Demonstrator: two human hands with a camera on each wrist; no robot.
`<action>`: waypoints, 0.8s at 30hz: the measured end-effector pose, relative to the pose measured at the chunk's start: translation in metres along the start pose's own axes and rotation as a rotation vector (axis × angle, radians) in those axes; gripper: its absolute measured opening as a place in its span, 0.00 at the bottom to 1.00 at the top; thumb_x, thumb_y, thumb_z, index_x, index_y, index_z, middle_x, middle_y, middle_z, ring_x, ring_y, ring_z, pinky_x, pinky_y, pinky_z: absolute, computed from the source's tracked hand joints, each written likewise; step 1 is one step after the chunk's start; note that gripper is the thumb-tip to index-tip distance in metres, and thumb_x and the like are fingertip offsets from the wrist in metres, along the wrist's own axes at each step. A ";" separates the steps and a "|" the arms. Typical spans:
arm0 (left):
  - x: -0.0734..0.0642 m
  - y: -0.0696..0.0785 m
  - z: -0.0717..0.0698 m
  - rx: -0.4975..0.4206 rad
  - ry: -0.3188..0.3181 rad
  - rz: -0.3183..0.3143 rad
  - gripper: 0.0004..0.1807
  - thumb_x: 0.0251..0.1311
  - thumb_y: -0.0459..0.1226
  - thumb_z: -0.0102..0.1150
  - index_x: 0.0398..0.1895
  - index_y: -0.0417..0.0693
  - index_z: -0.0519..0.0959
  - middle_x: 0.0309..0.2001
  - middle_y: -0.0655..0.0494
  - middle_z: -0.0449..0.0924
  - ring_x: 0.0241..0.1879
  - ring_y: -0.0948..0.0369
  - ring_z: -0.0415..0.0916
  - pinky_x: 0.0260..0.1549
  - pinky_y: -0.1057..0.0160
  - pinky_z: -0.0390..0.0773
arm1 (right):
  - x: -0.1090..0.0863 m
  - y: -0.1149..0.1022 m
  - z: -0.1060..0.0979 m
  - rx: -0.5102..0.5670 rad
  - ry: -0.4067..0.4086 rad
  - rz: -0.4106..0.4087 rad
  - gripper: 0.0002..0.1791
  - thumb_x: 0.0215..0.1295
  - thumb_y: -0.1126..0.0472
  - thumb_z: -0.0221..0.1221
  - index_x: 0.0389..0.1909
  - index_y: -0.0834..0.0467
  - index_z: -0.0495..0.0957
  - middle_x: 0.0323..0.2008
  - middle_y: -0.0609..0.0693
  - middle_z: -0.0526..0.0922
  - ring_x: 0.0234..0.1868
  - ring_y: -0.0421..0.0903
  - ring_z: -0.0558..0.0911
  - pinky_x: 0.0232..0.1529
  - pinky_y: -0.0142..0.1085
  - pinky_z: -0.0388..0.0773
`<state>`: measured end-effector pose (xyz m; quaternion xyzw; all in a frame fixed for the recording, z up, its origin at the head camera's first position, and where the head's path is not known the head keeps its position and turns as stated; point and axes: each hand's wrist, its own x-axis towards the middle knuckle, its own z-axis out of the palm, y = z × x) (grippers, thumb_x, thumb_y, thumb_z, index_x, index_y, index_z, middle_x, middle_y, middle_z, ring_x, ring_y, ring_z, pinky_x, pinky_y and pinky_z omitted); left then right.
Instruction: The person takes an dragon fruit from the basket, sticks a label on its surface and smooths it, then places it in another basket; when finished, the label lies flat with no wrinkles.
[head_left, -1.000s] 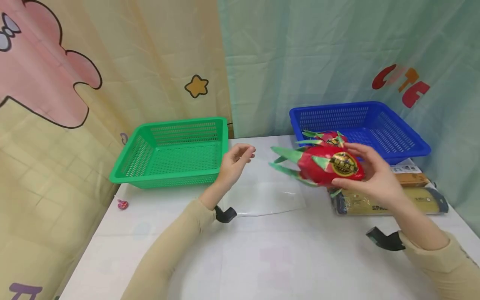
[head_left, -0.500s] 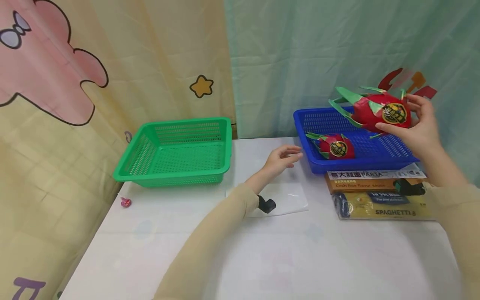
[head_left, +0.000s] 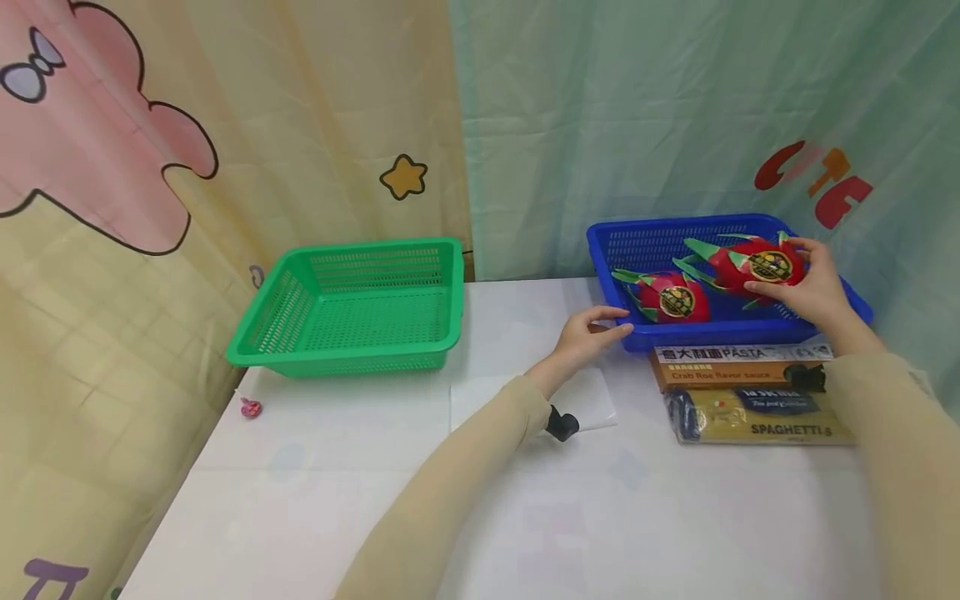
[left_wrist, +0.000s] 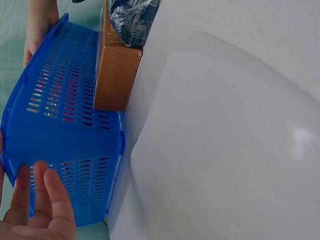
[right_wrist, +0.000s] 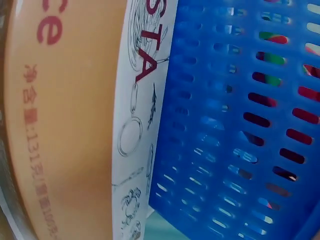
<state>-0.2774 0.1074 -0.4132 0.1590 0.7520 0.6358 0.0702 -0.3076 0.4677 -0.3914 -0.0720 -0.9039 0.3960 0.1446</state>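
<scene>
My right hand [head_left: 817,287] grips a red dragon fruit [head_left: 737,263] with green leaf tips and a black-gold label, inside the blue basket [head_left: 750,334]. A second dragon fruit [head_left: 682,300] lies to its left in the same basket. At the basket's front left corner is my left hand [head_left: 576,343], thumb and fingers apart. In the left wrist view its fingers [left_wrist: 59,197] extend along the outside of the perforated wall [left_wrist: 30,142]; whether they press on it is unclear. The right wrist view shows red and green through the basket's slots [right_wrist: 257,120], but not the hand.
An orange pasta box [head_left: 720,375] and a spaghetti packet [head_left: 757,425] lie before the blue basket. A green basket [head_left: 352,360] stands at the left, with a small pink wrapped candy [head_left: 251,408] near the table edge. A clear sheet [head_left: 480,396] lies mid-table. Curtains hang behind.
My right hand has carried the dragon fruit from above the table rightward, then lowered it into the blue basket. My left hand has moved right to the basket's corner.
</scene>
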 end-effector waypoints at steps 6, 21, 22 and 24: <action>-0.002 -0.001 0.000 0.000 0.010 0.008 0.14 0.55 0.42 0.66 0.45 0.52 0.83 0.42 0.65 0.80 0.32 0.69 0.75 0.29 0.70 0.75 | -0.017 -0.030 0.001 -0.088 -0.130 -0.075 0.52 0.60 0.48 0.61 0.70 0.68 0.39 0.62 0.77 0.46 0.60 0.74 0.50 0.56 0.68 0.53; -0.020 0.013 -0.035 0.257 -0.237 0.050 0.23 0.62 0.44 0.58 0.61 0.53 0.73 0.59 0.59 0.73 0.45 0.61 0.77 0.36 0.71 0.75 | -0.035 -0.059 -0.017 -0.365 -0.314 -0.034 0.55 0.58 0.39 0.60 0.68 0.73 0.43 0.61 0.80 0.51 0.58 0.77 0.54 0.52 0.70 0.54; -0.025 0.014 -0.046 0.315 -0.284 0.070 0.24 0.63 0.45 0.57 0.62 0.53 0.72 0.60 0.59 0.71 0.47 0.62 0.76 0.37 0.71 0.75 | -0.040 -0.065 -0.018 -0.371 -0.296 -0.053 0.52 0.60 0.39 0.58 0.68 0.73 0.46 0.61 0.79 0.52 0.57 0.76 0.55 0.52 0.70 0.54; -0.041 0.018 -0.071 0.419 -0.375 0.117 0.24 0.64 0.45 0.55 0.62 0.52 0.71 0.61 0.58 0.70 0.48 0.64 0.74 0.41 0.70 0.74 | -0.056 -0.078 -0.016 -0.369 -0.222 -0.109 0.44 0.63 0.39 0.53 0.65 0.71 0.55 0.60 0.77 0.58 0.56 0.74 0.59 0.50 0.69 0.56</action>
